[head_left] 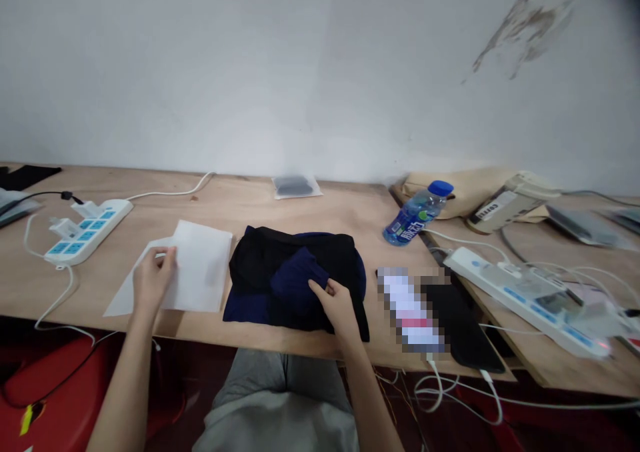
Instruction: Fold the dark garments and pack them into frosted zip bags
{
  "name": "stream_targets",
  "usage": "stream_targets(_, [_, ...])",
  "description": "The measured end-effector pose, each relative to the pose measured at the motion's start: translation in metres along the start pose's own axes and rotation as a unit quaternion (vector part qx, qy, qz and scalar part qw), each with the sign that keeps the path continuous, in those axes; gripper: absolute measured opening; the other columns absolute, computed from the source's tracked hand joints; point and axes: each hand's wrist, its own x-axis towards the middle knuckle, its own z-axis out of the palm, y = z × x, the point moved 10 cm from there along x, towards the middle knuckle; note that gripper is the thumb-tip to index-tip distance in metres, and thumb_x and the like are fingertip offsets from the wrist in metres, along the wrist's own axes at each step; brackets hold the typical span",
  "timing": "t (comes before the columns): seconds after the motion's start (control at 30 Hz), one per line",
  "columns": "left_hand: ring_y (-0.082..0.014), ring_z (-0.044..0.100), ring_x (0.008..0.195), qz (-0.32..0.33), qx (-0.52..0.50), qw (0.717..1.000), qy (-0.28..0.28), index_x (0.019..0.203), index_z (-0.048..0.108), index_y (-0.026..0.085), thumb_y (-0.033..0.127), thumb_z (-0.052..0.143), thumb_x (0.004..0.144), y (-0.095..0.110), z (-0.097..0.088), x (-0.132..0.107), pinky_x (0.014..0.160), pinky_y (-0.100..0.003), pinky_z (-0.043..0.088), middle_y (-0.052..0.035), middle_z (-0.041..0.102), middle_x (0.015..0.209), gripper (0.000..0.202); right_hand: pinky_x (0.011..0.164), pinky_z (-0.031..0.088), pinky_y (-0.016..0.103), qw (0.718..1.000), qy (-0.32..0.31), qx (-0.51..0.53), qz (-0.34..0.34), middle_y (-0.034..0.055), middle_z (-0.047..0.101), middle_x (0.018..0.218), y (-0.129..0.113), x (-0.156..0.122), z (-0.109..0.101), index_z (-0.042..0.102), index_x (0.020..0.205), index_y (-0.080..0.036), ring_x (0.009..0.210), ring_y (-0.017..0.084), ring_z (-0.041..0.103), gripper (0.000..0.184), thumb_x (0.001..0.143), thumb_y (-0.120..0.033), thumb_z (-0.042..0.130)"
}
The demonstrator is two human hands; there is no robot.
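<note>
The person's left hand (pixel 154 275) is closed, thumb and fingertips drawn together on a thin, whitish, flat sheet-like wrapper (pixel 203 269) lying at the front of the pale wooden surface (pixel 340 205); whether it is paper or plastic I cannot tell. One part of the wrapper lies under and to the left of this hand, and a squarer part spreads to its right.

The right hand (pixel 334 300) pinches the edge of a small folded piece of navy-blue cloth (pixel 295 279) between thumb and fingers. This piece lies on top of a loosely heaped pile of black and navy fabric (pixel 257 255), just right of the wrapper and directly in front of the person.

Behind the pile, near the wall, lies a flat clear packet with dark contents (pixel 297 187). To the right stands a tilted-looking clear plastic bottle with a blue cap and blue label (pixel 417 215). Nearer the front edge, a phone with a pixelated lit screen (pixel 407 309) lies beside a black flat device (pixel 465 329), each with a white cable at its lower end. A white power strip with blue sockets (pixel 93 232) rests on the left, well apart from the fabric.
</note>
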Motion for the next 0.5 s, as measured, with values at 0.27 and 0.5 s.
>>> stream_targets(0.27, [-0.0296, 0.065, 0.083, -0.022, 0.167, 0.983, -0.067, 0.097, 0.061, 0.019, 0.05, 0.045, 0.086, -0.05, 0.007, 0.037, 0.069, -0.034, 0.045, -0.0111, 0.071, 0.092, 0.037, 0.051, 0.028, 0.025, 1.0, -0.02, -0.001, -0.016, -0.006, 0.037, 0.051, -0.003, -0.001, 0.003, 0.046, 0.057, -0.022, 0.054, 0.011, 0.035, 0.045, 0.068, -0.06, 0.066])
stream_targets(0.5, [-0.0356, 0.056, 0.105, -0.003, 0.191, 0.981, 0.039, 0.113, 0.056, 0.009, 0.036, 0.049, 0.083, -0.027, 0.001, 0.025, 0.091, -0.046, 0.042, -0.0187, 0.062, 0.103, 0.041, 0.054, 0.031, 0.026, 0.995, -0.026, -0.088, -0.03, -0.0036, 0.045, 0.052, -0.016, -0.007, -0.002, 0.039, 0.057, -0.023, 0.054, 0.014, 0.046, 0.048, 0.08, -0.063, 0.055])
